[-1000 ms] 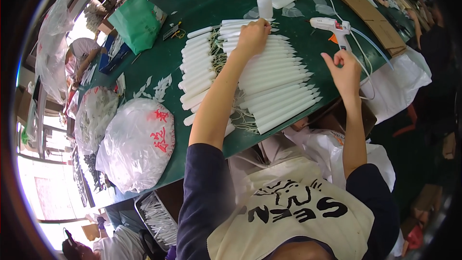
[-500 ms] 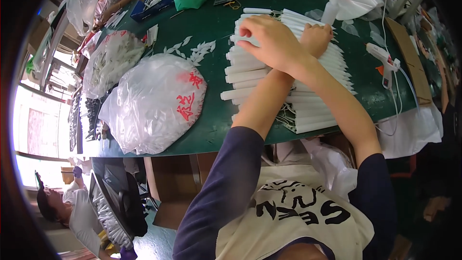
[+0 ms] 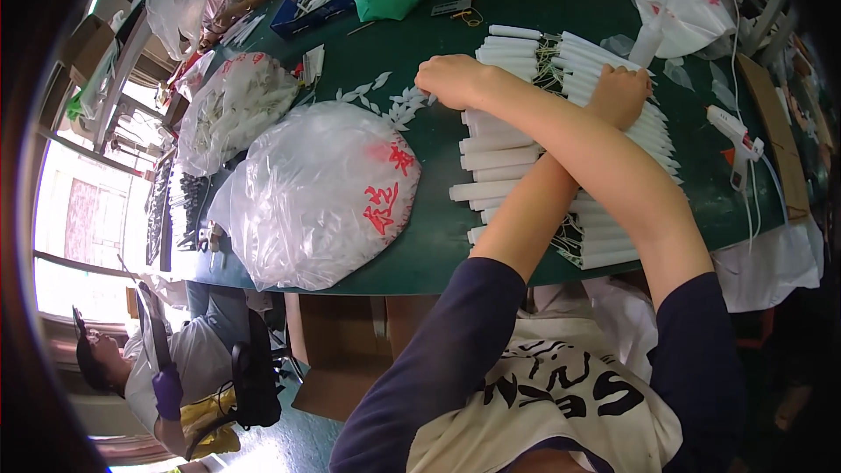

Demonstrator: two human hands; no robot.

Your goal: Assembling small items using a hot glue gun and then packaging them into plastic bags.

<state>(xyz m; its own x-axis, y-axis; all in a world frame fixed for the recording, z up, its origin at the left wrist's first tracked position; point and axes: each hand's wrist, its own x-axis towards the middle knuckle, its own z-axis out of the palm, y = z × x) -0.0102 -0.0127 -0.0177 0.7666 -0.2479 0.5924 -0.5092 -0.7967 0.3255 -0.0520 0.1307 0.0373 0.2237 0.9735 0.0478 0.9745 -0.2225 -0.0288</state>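
Apparently a picking-up step: your right hand (image 3: 447, 79) reaches left to leaf-shaped pieces (image 3: 402, 112), fingers bunched; can't tell if pinching. Next likely calls for a light pinch. Left hand (image 3: 620, 94), fingers curled, grip unclear, rests on white sticks (image 3: 648, 144), table's right; long axes left–right, tapered tips right.

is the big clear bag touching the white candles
Apart: the head view shows a strip of green table between the clear bag and the white candles.
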